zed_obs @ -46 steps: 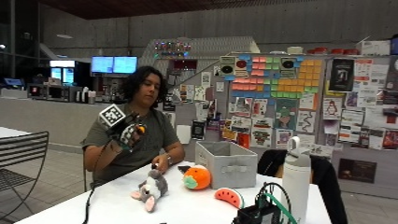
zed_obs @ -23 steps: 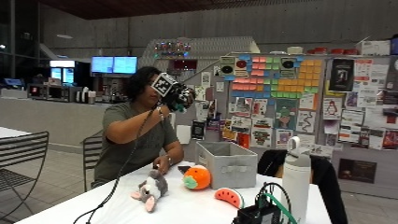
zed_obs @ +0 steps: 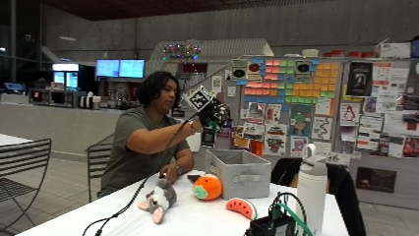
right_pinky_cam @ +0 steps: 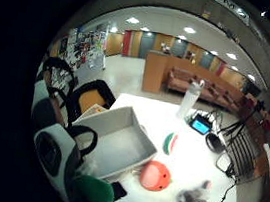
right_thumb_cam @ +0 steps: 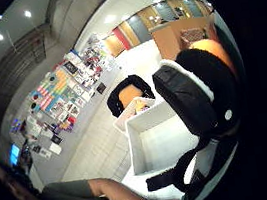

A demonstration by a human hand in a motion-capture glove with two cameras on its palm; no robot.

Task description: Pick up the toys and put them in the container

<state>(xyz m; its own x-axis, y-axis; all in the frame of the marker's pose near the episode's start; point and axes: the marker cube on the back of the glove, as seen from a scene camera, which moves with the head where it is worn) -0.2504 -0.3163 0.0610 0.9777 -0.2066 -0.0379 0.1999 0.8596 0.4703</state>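
Outside view: the gloved right hand (zed_obs: pixel 213 114) is raised above the grey container (zed_obs: pixel 238 172), gripping a green-and-black toy (zed_obs: pixel 211 129). Little-finger palm view: an orange plush (right_pinky_cam: pixel 155 175), watermelon slice toy (right_pinky_cam: pixel 170 143) and grey mouse plush (right_pinky_cam: pixel 192 198) lie on the white table (right_pinky_cam: pixel 192 162).

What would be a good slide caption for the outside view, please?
Gloved right hand raised above the grey container; three toys lie on the white table.

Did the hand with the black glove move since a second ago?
Yes. The gloved right hand swung from beside the person's chest across and up, now raised above the grey container.
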